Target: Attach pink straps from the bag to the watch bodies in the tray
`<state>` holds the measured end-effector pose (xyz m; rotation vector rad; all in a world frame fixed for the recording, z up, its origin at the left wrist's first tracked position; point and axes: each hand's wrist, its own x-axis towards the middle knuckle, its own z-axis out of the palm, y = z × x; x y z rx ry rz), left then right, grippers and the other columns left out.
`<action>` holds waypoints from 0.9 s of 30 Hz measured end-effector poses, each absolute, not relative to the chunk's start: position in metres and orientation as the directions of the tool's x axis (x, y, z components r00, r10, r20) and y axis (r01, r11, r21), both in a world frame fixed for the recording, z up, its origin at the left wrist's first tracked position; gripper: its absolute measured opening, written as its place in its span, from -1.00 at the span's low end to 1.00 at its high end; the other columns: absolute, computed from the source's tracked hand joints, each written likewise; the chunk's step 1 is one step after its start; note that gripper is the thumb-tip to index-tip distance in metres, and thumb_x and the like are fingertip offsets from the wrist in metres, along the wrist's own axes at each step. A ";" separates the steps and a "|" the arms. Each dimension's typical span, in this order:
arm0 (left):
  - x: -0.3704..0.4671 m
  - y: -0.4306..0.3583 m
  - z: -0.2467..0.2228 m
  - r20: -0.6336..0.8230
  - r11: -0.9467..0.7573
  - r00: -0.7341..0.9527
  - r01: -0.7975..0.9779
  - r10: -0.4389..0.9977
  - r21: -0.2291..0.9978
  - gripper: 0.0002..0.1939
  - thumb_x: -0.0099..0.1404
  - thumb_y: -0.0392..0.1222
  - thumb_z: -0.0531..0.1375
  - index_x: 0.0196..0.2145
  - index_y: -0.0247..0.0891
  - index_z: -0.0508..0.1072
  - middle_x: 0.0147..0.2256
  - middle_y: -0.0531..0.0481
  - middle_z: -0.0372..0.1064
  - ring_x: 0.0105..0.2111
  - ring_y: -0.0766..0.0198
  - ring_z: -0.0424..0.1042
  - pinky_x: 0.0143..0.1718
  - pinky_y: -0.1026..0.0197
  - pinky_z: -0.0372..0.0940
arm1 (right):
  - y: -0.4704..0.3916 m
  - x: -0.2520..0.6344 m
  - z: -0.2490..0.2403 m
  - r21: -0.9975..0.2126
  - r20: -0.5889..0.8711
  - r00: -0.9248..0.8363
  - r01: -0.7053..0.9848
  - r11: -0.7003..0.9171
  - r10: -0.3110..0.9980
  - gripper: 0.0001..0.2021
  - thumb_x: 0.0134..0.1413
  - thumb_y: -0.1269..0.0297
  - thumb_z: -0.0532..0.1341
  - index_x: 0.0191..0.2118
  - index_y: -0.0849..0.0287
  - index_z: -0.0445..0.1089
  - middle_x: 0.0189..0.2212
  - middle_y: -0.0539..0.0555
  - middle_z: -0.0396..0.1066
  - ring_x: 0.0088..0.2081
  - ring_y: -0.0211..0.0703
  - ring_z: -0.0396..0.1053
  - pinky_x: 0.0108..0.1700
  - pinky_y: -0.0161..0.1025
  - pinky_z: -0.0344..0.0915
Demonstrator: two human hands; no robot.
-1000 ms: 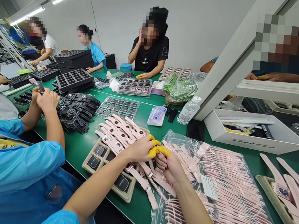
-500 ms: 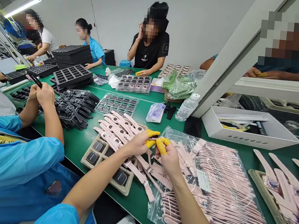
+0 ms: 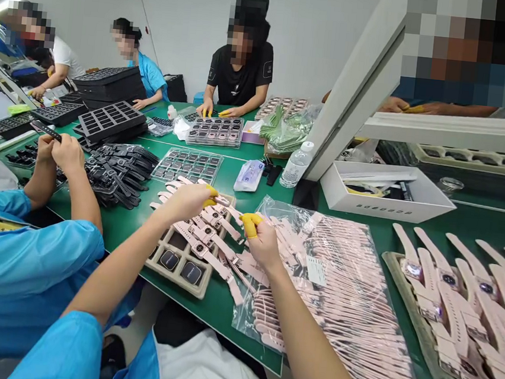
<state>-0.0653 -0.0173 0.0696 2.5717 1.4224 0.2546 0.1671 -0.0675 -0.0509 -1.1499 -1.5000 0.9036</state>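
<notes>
My left hand (image 3: 188, 204), with yellow finger cots, is closed on a pink watch strap (image 3: 228, 207) above a beige tray (image 3: 200, 292). The strap stretches toward my right hand (image 3: 260, 238), whose cotted thumb and forefinger are pinched at its other end. Whether a watch body hangs on it is hidden by my left fingers. Several pink-strapped smartwatches (image 3: 207, 231) lie across the tray below, with dark square watch faces (image 3: 191, 272) in its front compartments. Close to my right hand, a clear bag (image 3: 316, 271) full of pink straps lies open on the green table.
Another beige tray of pink watches (image 3: 449, 280) stands at right. Behind are a white box (image 3: 384, 208), a water bottle (image 3: 297, 165), a tissue pack (image 3: 249, 175) and a clear tray (image 3: 187, 165). A co-worker's hands (image 3: 62, 153) hold a black strap beside a black strap pile (image 3: 120, 171).
My hands were together above the bag's edge; now they are apart, the left moved left over the tray. The view has shifted right. The co-worker opposite has lowered a hand to the tray.
</notes>
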 end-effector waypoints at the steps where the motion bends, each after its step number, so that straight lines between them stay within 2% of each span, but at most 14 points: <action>1: -0.073 -0.021 0.073 0.019 -0.521 0.525 0.839 0.851 0.159 -0.76 0.38 -0.32 0.15 -0.09 -0.21 0.59 -0.15 -0.17 0.56 -0.10 0.01 0.54 0.00 0.07 0.35 | -0.068 0.167 -0.051 -0.921 0.274 -0.099 0.259 0.291 0.957 -0.58 0.32 -0.16 0.13 -0.33 0.06 0.49 -0.52 0.05 0.45 -0.43 -0.08 0.37 -0.27 -0.15 0.30; 2: -0.080 -0.025 0.076 -0.009 -0.526 0.529 0.845 0.849 0.095 -0.76 0.38 -0.32 0.15 -0.12 -0.21 0.60 -0.16 -0.17 0.56 -0.10 0.01 0.53 0.01 0.06 0.34 | -0.068 0.167 -0.051 -0.905 0.275 -0.162 0.290 0.312 0.948 -0.58 0.31 -0.14 0.14 -0.38 0.06 0.49 -0.54 0.06 0.46 -0.45 -0.08 0.38 -0.26 -0.14 0.31; 4: -0.095 -0.035 0.079 -0.039 -0.541 0.542 0.840 0.839 0.042 -0.77 0.38 -0.30 0.15 -0.13 -0.20 0.61 -0.16 -0.16 0.55 -0.09 0.01 0.52 0.03 0.06 0.31 | -0.069 0.166 -0.052 -0.894 0.251 -0.285 0.297 0.334 0.925 -0.58 0.28 -0.14 0.17 -0.40 0.06 0.51 -0.58 0.05 0.47 -0.50 -0.10 0.37 -0.27 -0.14 0.31; 6: -0.110 -0.047 0.081 -0.045 -0.530 0.533 0.846 0.845 0.063 -0.75 0.40 -0.27 0.13 -0.12 -0.19 0.61 -0.15 -0.16 0.55 -0.09 0.02 0.50 0.03 0.06 0.30 | -0.071 0.166 -0.053 -0.920 0.218 -0.352 0.237 0.312 0.910 -0.59 0.25 -0.18 0.20 -0.24 0.06 0.57 -0.57 0.03 0.50 -0.53 -0.12 0.37 -0.32 -0.16 0.30; 8: -0.127 -0.060 0.084 -0.052 -0.487 0.495 0.866 0.867 0.115 -0.74 0.41 -0.23 0.12 -0.11 -0.18 0.61 -0.14 -0.16 0.54 -0.08 0.02 0.49 0.01 0.08 0.31 | -0.071 0.168 -0.053 -0.951 0.194 -0.330 0.167 0.259 0.924 -0.51 0.27 -0.23 0.16 -0.13 0.09 0.57 -0.56 0.03 0.50 -0.56 -0.15 0.35 -0.37 -0.18 0.28; 10: -0.143 -0.072 0.085 -0.092 -0.439 0.462 0.877 0.882 0.193 -0.75 0.42 -0.16 0.12 -0.12 -0.17 0.61 -0.15 -0.15 0.53 -0.10 0.04 0.48 -0.01 0.10 0.32 | -0.069 0.171 -0.053 -0.962 0.178 -0.250 0.161 0.222 0.952 -0.47 0.30 -0.24 0.09 -0.23 0.12 0.57 -0.56 0.06 0.50 -0.56 -0.16 0.34 -0.39 -0.18 0.27; 13: -0.161 -0.084 0.081 -0.254 -0.367 0.474 0.853 0.843 0.372 -0.75 0.40 -0.07 0.15 -0.18 -0.16 0.61 -0.15 -0.10 0.54 -0.14 0.10 0.48 -0.04 0.16 0.33 | -0.065 0.178 -0.053 -0.943 0.139 -0.148 0.283 0.177 0.979 -0.54 0.31 -0.14 0.12 -0.35 0.13 0.53 -0.52 0.08 0.53 -0.52 -0.15 0.36 -0.38 -0.19 0.26; 16: -0.170 -0.086 0.067 -0.421 -0.307 0.496 0.844 0.759 0.440 -0.75 0.37 -0.07 0.15 -0.24 -0.18 0.60 -0.21 -0.07 0.56 -0.22 0.15 0.48 -0.15 0.22 0.32 | -0.059 0.184 -0.055 -0.883 0.112 -0.123 0.442 0.156 0.986 -0.69 0.28 0.00 0.19 -0.25 0.11 0.54 -0.44 0.09 0.58 -0.45 -0.09 0.41 -0.34 -0.18 0.24; 18: -0.170 -0.084 0.055 -0.468 -0.273 0.458 0.870 0.756 0.410 -0.77 0.36 -0.11 0.13 -0.23 -0.19 0.58 -0.21 -0.06 0.56 -0.25 0.17 0.47 -0.19 0.24 0.30 | -0.057 0.186 -0.056 -0.833 0.127 -0.121 0.525 0.172 0.985 -0.73 0.29 0.07 0.19 -0.18 0.11 0.56 -0.40 0.11 0.59 -0.38 -0.05 0.44 -0.31 -0.17 0.24; 21: -0.165 -0.077 0.044 -0.463 -0.207 0.351 0.920 0.814 0.332 -0.81 0.36 -0.18 0.12 -0.16 -0.21 0.51 -0.20 -0.06 0.56 -0.27 0.19 0.46 -0.26 0.26 0.26 | -0.055 0.186 -0.057 -0.762 0.135 -0.133 0.619 0.189 0.982 -0.75 0.29 0.13 0.19 -0.14 0.12 0.57 -0.35 0.14 0.60 -0.33 -0.01 0.45 -0.29 -0.16 0.22; 23: -0.160 -0.071 0.041 -0.452 -0.194 0.294 0.947 0.842 0.255 -0.85 0.37 -0.19 0.13 -0.17 -0.21 0.47 -0.25 -0.05 0.54 -0.33 0.19 0.44 -0.31 0.25 0.23 | -0.056 0.187 -0.056 -0.717 0.118 -0.147 0.672 0.187 0.982 -0.76 0.29 0.16 0.18 -0.13 0.13 0.57 -0.34 0.15 0.60 -0.34 -0.01 0.44 -0.31 -0.16 0.18; 25: -0.156 -0.066 0.040 -0.442 -0.233 0.296 0.954 0.847 0.191 -0.88 0.39 -0.19 0.13 -0.21 -0.22 0.46 -0.29 -0.06 0.51 -0.34 0.17 0.42 -0.31 0.23 0.22 | -0.057 0.188 -0.052 -0.667 0.085 -0.161 0.724 0.177 0.983 -0.76 0.29 0.19 0.17 -0.13 0.14 0.56 -0.33 0.16 0.59 -0.34 -0.01 0.42 -0.34 -0.17 0.14; 27: -0.155 -0.064 0.039 -0.382 -0.312 0.337 0.941 0.860 0.130 -0.86 0.41 -0.17 0.12 -0.25 -0.23 0.45 -0.26 -0.11 0.49 -0.26 0.11 0.42 -0.22 0.18 0.25 | -0.059 0.191 -0.047 -0.620 0.033 -0.178 0.768 0.160 0.983 -0.78 0.29 0.20 0.16 -0.15 0.14 0.53 -0.31 0.15 0.58 -0.35 -0.04 0.40 -0.37 -0.19 0.10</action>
